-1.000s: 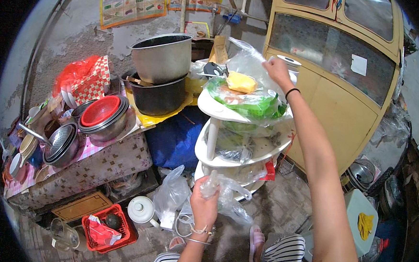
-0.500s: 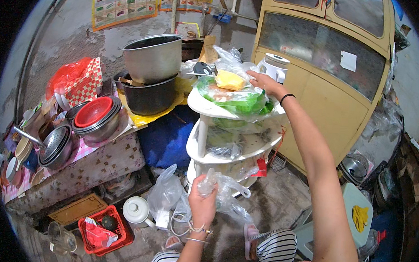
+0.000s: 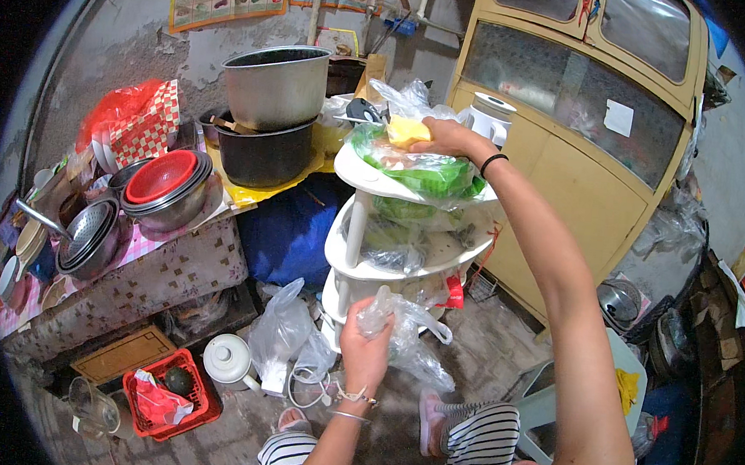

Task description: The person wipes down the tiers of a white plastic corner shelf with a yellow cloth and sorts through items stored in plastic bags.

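My left hand (image 3: 366, 345) is closed around a bunched clear plastic bag (image 3: 413, 341), whose loose end trails off to the right. On the top tier of a white plastic shelf rack (image 3: 364, 181), my right hand (image 3: 453, 139) has its fingers closed on the right side of a yellow, soft-looking bundle (image 3: 406, 131). What the bundle is cannot be made out. Beneath it lies a clear bag with green contents (image 3: 440, 177). Just behind the right hand stands a white jug-like appliance (image 3: 488, 116). Crumpled clear plastic (image 3: 406, 98) and a small black object (image 3: 362, 111) lie beside the bundle.
To the left, a cloth-covered table carries stacked pots (image 3: 274, 90), steel bowls (image 3: 169, 203) and a red strainer (image 3: 161, 177). On the floor are a red basket (image 3: 200, 405), a white lidded pot (image 3: 227, 358) and plastic bags (image 3: 279, 333). A tan cabinet (image 3: 564, 167) stands behind right; a pale stool (image 3: 616, 358) is nearer.
My right hand has moved left from beside the white appliance onto the yellow bundle. My left hand keeps the clear bag, lifted slightly. The view has shifted a little.
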Motion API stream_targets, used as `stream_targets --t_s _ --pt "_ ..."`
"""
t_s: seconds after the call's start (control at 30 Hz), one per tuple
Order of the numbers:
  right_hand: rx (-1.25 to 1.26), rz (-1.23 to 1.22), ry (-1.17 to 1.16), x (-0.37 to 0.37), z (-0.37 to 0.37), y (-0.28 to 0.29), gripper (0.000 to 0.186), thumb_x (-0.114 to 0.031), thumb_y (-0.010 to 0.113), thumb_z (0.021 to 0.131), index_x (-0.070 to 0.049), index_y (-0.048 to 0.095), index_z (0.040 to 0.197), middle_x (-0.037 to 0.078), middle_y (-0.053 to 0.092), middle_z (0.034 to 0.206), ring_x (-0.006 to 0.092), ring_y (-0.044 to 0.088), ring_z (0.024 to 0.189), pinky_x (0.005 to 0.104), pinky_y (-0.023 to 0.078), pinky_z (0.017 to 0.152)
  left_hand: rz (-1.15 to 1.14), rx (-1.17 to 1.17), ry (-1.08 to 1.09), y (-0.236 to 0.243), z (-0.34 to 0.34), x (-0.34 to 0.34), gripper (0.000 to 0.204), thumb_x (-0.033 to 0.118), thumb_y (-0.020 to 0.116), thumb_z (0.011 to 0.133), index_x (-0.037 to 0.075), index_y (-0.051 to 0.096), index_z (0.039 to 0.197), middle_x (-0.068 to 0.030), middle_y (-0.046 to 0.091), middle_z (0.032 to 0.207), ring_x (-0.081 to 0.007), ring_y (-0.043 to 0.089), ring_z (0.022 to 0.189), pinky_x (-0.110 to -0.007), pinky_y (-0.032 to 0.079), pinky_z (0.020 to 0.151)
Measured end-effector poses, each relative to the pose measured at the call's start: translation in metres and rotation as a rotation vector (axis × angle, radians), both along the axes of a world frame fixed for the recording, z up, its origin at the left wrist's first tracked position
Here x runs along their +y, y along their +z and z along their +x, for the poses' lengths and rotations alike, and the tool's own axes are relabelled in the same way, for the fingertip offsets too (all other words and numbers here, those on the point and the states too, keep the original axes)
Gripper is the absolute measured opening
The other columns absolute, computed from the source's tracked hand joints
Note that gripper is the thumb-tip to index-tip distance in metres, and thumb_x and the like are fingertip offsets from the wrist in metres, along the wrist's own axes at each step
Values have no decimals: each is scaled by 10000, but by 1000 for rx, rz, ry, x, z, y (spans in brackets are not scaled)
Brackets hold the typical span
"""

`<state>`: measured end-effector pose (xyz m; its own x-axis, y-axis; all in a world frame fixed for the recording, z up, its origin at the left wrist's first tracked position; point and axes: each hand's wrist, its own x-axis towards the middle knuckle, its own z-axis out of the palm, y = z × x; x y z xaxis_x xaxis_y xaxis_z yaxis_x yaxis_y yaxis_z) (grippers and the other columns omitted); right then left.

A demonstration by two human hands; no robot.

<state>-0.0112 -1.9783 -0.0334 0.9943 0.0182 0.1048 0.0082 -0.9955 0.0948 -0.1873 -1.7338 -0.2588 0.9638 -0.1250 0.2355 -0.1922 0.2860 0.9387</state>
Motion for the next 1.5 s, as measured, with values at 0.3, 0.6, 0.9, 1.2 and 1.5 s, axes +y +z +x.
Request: stream_targets --t_s 0.3,0.6,0.9,1.2,1.5 --pt "-377 671 -95 -45 -23 5 441 -373 669 707 -27 665 981 53 650 761 136 595 638 297 476 598 18 20 36 -1 3 3 289 22 660 771 21 547 1036 -54 619 897 -109 568 815 -251 458 731" --pt "13 219 11 -21 -31 15 780 -732 537 702 22 668 847 104 612 692 204 571 669 362 441 562 -28 34 31 3 4 -2 280 23 650 783 18 537 1040 -40 610 908 -106 566 818 -248 457 736" --pt "262 18 -127 37 -60 15 921 -599 740 568 63 486 1156 198 582 1075 294 573 995 370 489 783 -64 63 -18 -4 7 -16 287 24 639 790 -2 529 1054 -44 605 934 -108 561 847 -244 445 767" --pt "-234 384 23 -5 -56 13 454 -304 732 578 53 653 847 139 643 760 227 610 714 333 489 655 -50 95 2 -5 7 -10 298 37 644 791 -4 532 1064 -44 604 939 -106 564 843 -244 446 772" --pt "-467 861 -88 -49 -39 31 216 -200 667 718 1 682 795 27 624 714 96 557 613 249 446 562 -120 125 19 -2 14 0 253 39 642 795 7 542 1024 -32 598 924 -99 552 831 -237 437 758"
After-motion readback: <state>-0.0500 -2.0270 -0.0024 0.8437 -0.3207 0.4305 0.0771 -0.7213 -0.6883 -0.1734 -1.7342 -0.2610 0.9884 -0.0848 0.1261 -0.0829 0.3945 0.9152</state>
